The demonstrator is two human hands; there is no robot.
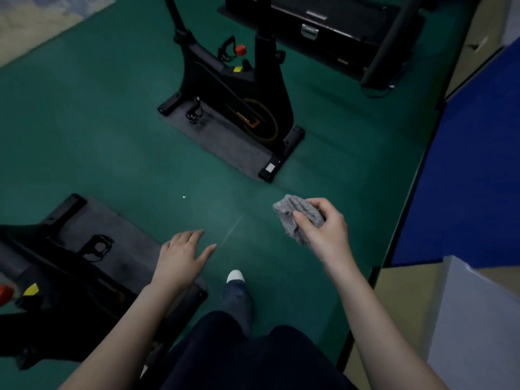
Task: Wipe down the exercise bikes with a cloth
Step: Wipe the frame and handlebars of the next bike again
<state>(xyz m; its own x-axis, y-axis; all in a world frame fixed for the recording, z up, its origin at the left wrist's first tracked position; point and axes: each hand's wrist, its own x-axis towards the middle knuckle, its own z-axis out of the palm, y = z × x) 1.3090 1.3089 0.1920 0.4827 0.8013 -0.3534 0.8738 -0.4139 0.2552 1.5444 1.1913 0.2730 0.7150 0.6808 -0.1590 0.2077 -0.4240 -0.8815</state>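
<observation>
Cloth [292, 213], grey and bunched, is in your right grip [323, 228]: your fingers and thumb curl round it, and a loose end hangs below your palm. You hold it in the air over the green floor [112, 142], between the two bikes and touching neither. In the picture it lies below the closest foot of the far bike [233, 94], apart from it.

Your left grip [183, 254] holds nothing. It is palm down, with the fingers straight and a little spread and the thumb out to the right. It lies at the right edge of the near mat [126, 229] in the picture; you cannot tell whether it touches anything.

The far bike stands upright ahead of you on its own dark mat [219, 142]. Its frame is black, with an orange ring on the wheel cover, a red knob [240, 50] and a yellow tag [237, 69] near the post.

The near bike [56, 277] is at your lower left, black and partly cut off by the edge of the view. Its pedal [97, 246] shows above the near mat.

A black machine [323, 29] lies across the top of the view, beyond the far bike. A blue panel [478, 164] runs down your right side. Between your forearms show a dark trouser leg and the white toe of a shoe [235, 276] on the floor.
</observation>
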